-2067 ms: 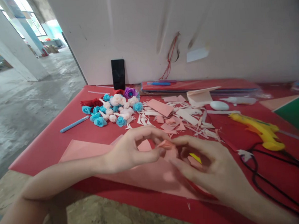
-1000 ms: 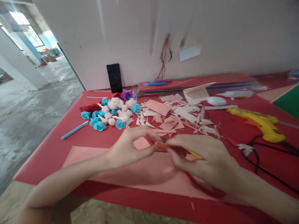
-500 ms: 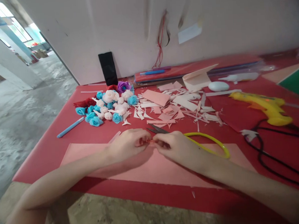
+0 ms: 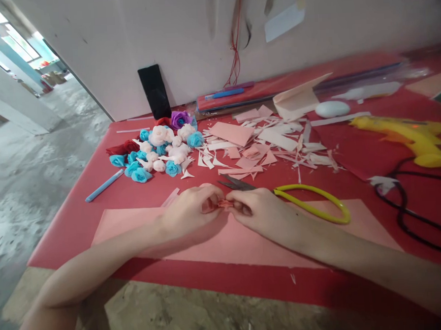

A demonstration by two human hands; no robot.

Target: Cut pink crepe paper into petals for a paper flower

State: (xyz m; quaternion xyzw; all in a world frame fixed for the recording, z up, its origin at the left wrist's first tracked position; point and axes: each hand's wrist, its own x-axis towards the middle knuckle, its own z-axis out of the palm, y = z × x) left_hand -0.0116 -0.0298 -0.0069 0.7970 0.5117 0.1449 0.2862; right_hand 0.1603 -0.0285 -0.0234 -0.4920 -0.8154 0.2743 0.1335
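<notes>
My left hand [image 4: 191,213] and my right hand [image 4: 262,213] meet at the middle of the table, fingertips pinched on one small folded pink paper piece [image 4: 223,203]. Both hands rest over a large pink paper sheet [image 4: 246,240] on the red table [image 4: 78,202]. Scissors with yellow handles [image 4: 311,204] lie just behind my right hand, blades pointing left, not held.
A heap of small paper roses [image 4: 156,151], blue, white, red and purple, lies at the back left beside pink paper scraps [image 4: 264,150]. A blue pen [image 4: 104,185] is at the left. A yellow glue gun [image 4: 414,136] with black cable [image 4: 407,209] sits right. A black phone [image 4: 152,91] leans on the wall.
My right hand has put the scissors down on the table; they now lie behind it. Both hands have closed together on the small pink piece, lower over the sheet.
</notes>
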